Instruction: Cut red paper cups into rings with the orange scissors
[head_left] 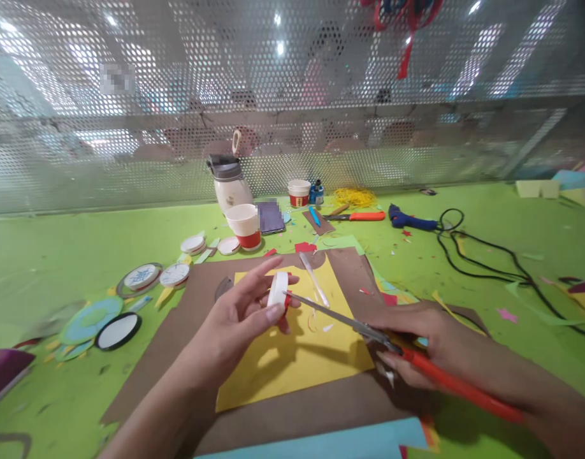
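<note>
My left hand (242, 315) pinches a cut-off white and red paper cup base (278, 290) on its edge, above a yellow paper sheet (292, 357). My right hand (419, 344) grips red-handled scissors (369, 331). The metal blades reach left and their tip meets the cup base. The yellow sheet lies on brown paper (283, 414). A white strip (314, 279) rests on the yellow sheet just beyond the blades.
A red-bottomed paper cup (245, 225), a bottle (229, 183), a phone (270, 217), a blue glue gun (410, 220) with black cable (488, 258), an orange-handled knife (364, 216) and round cut-outs (144, 277) lie on the green table. A perforated metal screen stands behind.
</note>
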Available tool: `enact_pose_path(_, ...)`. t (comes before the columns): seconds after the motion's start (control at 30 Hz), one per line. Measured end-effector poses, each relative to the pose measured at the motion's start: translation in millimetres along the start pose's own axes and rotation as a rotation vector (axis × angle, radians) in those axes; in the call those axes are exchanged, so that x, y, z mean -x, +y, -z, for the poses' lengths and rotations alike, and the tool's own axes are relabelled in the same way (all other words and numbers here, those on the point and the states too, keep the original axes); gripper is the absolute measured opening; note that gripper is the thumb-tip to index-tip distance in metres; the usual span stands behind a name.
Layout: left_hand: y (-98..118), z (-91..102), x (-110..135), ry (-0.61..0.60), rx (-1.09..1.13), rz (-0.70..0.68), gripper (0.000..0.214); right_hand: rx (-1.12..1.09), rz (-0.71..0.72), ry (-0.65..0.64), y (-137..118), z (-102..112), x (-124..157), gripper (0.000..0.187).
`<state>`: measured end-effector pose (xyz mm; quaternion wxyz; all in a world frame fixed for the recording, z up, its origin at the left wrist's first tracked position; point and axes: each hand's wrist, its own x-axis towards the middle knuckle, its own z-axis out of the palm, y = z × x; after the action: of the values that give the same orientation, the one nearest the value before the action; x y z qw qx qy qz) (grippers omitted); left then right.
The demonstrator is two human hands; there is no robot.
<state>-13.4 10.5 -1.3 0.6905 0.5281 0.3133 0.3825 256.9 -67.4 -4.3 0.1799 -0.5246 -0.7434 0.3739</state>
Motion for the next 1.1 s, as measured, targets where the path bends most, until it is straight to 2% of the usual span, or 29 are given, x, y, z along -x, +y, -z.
enact_pose_path(0.07,-0.3,-0.9,-0.1,0.016,-0.040,-0.039,0.044,-0.051,-0.014,-0.020,2.6,-0.9,-0.6,0.018)
enact_pose_path(0.17,0.8,-3.5,1.9,0.047,-0.050,-0.068,0.034,-0.201,-0.021,-0.117,7.6,-2.3,-0.8,0.009)
enact_pose_path(0.27,2.1,-5.0,4.5,0.034,-0.044,-0.085,0.034,-0.293,-0.041,-0.158,8.8,-3.5,0.5,0.008)
enact_pose_path(0.43,2.2,-5.2,5.6,0.004,-0.007,-0.127,0.038,-0.328,-0.083,-0.194,1.6,-3.8,1.1,0.002)
enact_pose_path(0.5,2.0,-5.6,5.3,-0.009,0.009,-0.132,0.039,-0.328,-0.101,-0.201,1.2,-4.0,1.1,0.002)
enact_pose_path(0.77,2.7,-4.3,4.6,-0.007,0.011,-0.097,0.042,-0.286,-0.064,-0.165,15.5,-6.5,6.0,0.018)
enact_pose_path(1.0,4.4,-2.4,4.0,0.040,-0.060,-0.106,0.047,-0.198,0.012,-0.120,15.6,-5.7,3.0,0.012)
enact_pose_path(1.1,4.5,-2.9,4.4,0.031,-0.062,-0.103,0.046,-0.143,0.022,-0.139,13.7,-5.0,1.9,0.007)
